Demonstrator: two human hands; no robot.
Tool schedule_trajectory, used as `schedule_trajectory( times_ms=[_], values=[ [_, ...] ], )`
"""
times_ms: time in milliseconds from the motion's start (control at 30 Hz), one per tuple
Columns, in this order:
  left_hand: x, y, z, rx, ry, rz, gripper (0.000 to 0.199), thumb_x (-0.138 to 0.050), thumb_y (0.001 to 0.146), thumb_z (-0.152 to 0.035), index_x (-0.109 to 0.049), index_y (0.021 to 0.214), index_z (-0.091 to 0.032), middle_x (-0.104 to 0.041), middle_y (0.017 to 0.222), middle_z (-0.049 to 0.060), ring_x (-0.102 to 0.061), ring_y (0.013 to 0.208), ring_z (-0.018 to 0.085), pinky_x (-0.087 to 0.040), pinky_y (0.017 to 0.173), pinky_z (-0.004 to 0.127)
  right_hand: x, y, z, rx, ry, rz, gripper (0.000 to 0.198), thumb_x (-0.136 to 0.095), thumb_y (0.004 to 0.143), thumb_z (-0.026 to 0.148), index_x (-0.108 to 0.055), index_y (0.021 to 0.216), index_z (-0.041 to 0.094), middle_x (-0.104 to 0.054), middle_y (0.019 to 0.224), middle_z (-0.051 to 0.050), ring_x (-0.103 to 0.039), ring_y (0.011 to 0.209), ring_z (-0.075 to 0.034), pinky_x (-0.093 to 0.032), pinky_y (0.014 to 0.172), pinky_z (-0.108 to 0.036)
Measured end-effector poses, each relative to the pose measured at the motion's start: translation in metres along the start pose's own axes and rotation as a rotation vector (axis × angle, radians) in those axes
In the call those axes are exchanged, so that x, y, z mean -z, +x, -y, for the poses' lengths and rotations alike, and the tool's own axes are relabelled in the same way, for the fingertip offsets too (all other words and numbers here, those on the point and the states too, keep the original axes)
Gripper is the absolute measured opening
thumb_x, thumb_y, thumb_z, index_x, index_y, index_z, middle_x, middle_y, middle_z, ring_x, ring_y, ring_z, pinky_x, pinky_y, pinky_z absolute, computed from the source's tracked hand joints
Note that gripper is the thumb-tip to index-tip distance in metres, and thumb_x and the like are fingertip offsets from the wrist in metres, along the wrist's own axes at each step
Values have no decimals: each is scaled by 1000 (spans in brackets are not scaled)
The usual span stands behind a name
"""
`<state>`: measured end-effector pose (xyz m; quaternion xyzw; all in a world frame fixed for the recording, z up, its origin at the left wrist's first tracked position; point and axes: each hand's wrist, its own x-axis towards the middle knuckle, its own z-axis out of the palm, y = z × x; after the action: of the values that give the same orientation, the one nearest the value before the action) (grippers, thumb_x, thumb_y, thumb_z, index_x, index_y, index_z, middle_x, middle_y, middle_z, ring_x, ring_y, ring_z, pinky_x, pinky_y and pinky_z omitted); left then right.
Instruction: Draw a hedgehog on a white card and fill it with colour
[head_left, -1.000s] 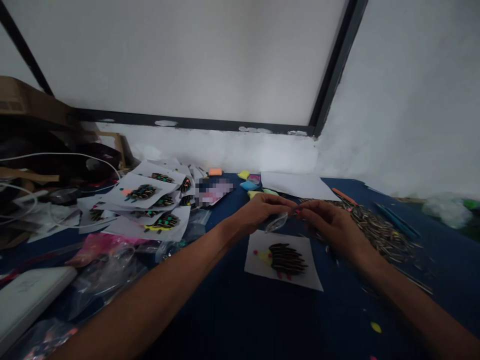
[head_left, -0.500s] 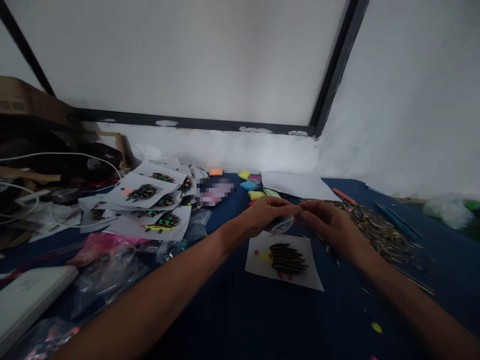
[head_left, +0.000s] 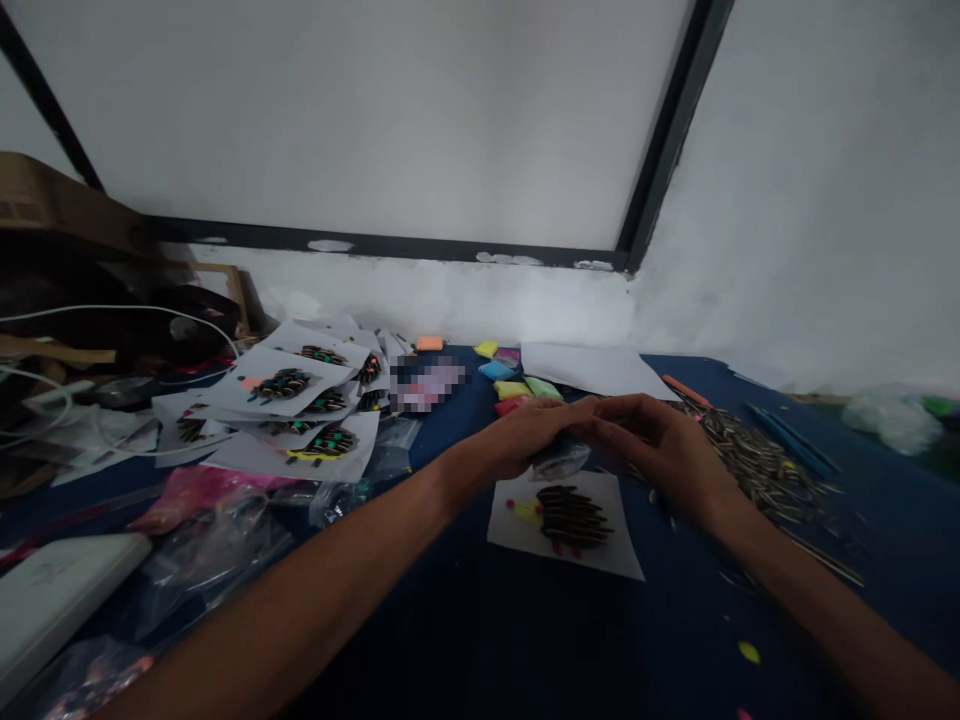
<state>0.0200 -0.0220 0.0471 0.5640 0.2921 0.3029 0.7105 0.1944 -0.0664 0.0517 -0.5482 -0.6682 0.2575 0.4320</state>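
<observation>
Above the blue tabletop my left hand [head_left: 529, 432] is closed around a small clear plastic bag [head_left: 561, 458], which hangs below its fingers. My right hand [head_left: 667, 440] meets it from the right, fingertips pinched together against the left fingers. What sits between the right fingertips is hidden. Just below both hands lies a white paper card [head_left: 517, 538] bearing a hedgehog made of dark striped seeds [head_left: 574, 517], with a yellow face, a red nose and red feet. What the bag contains is too dark to make out.
Finished-looking hedgehog cards [head_left: 300, 380] are stacked at the left, near crumpled plastic bags [head_left: 217, 540] and a white box [head_left: 67, 590]. Coloured clay packets [head_left: 512, 390] and a blank white sheet [head_left: 592, 368] lie at the back. A heap of striped seeds [head_left: 750, 460] spreads at the right.
My fingers have drawn closer over the bag, and the right hand has shifted slightly left over the left fingertips. The bag hangs a little lower and shows more. The card stays put.
</observation>
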Motion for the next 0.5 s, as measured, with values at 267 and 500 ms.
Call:
schedule_trajectory(
  times_ms=[267,500],
  values=[
    [1,-2,-2,-6,31,85,37,-59,83,-48,-70,83,-13,-65,74,3,-56,62,8,-41,54,19,-1,-1,4,44,-80,88,34,-67,75,46,-62,98,21,-69,96,-8,-66,86,-24,-53,70,-35],
    [6,-5,-7,-49,67,114,44,-51,86,-52,-71,96,-15,-69,86,6,-55,60,8,-38,52,19,4,0,-1,24,-117,84,39,-68,73,43,-59,105,21,-69,98,-9,-65,83,-24,-53,69,-36]
  ],
)
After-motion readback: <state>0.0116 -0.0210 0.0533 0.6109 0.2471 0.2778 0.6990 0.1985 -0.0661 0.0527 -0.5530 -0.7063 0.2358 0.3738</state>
